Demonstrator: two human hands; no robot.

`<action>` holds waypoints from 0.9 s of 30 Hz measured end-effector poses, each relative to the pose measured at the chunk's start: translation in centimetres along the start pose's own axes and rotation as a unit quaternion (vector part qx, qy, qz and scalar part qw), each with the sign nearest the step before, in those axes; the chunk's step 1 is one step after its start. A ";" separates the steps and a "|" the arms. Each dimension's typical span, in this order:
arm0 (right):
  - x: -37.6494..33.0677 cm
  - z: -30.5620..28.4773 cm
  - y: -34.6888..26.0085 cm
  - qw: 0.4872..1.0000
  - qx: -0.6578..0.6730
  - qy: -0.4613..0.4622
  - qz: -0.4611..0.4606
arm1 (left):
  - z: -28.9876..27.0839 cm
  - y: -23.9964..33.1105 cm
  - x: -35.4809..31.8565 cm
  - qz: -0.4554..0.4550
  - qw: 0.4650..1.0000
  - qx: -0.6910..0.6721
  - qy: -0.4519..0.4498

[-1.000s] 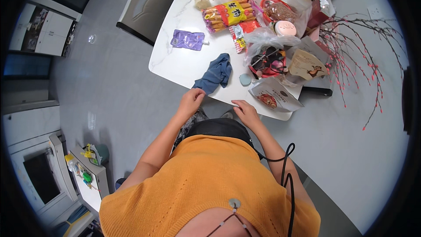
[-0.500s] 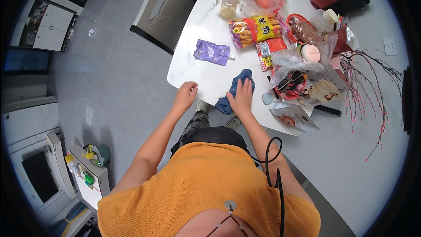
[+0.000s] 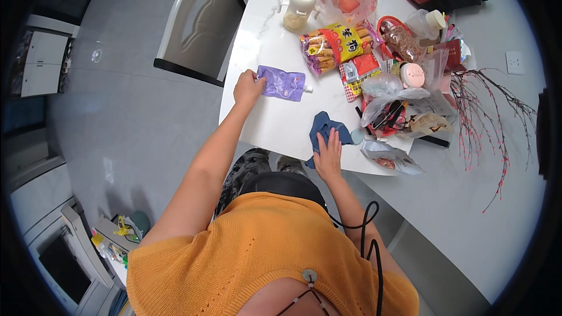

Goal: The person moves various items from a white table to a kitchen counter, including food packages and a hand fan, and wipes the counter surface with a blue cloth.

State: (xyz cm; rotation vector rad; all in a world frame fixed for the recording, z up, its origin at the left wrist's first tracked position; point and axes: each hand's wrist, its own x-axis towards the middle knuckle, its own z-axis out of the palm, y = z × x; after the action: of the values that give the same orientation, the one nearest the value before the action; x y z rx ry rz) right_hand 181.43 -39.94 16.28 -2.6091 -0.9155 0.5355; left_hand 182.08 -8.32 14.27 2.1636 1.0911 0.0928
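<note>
A purple spouted pouch point(image 3: 282, 84) lies flat on the white table, its white cap pointing right. My left hand point(image 3: 249, 89) is closed on the pouch's left end, the thumb at its edge and the other fingers partly hidden. Close to the table's near edge is a crumpled dark blue cloth point(image 3: 321, 127). My right hand point(image 3: 329, 155) lies over the cloth's right part with its fingers stretched out, pressing on it rather than gripping it. A small pale blue round thing point(image 3: 357, 136) sits just right of the cloth.
Farther back on the table point(image 3: 266, 120) stand a two-handled cup point(image 3: 298, 10) and a bag of round orange-pink fruit point(image 3: 348, 1). Snack packs point(image 3: 336, 47), a pink-lidded jar point(image 3: 412, 75) and a silvery pouch point(image 3: 391, 158) crowd the right. A chair point(image 3: 199, 26) stands at the left.
My left hand has moved forward from the table's near edge and taken the pouch's left end. My right hand and the blue cloth have shifted slightly right and nearer to me.
</note>
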 end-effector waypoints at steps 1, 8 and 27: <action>0.3 0.2 0.0 1.000 0.003 0.000 -0.002 | 0.0 0.1 0.1 -0.013 1.000 -0.005 -0.016; 5.5 0.7 -0.9 0.998 -0.001 0.046 -0.051 | -1.8 -4.0 -1.7 -0.018 0.991 -0.130 0.018; 13.9 3.1 -10.0 0.984 -0.011 0.068 -0.164 | -9.8 -16.0 -5.2 -0.227 0.798 -0.559 -0.017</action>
State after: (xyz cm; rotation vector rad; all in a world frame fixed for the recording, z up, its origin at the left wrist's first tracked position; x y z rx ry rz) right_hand 184.82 -22.97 14.36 -2.4054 -1.2763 0.2573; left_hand 164.39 -0.33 13.05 0.8169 1.0878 0.3701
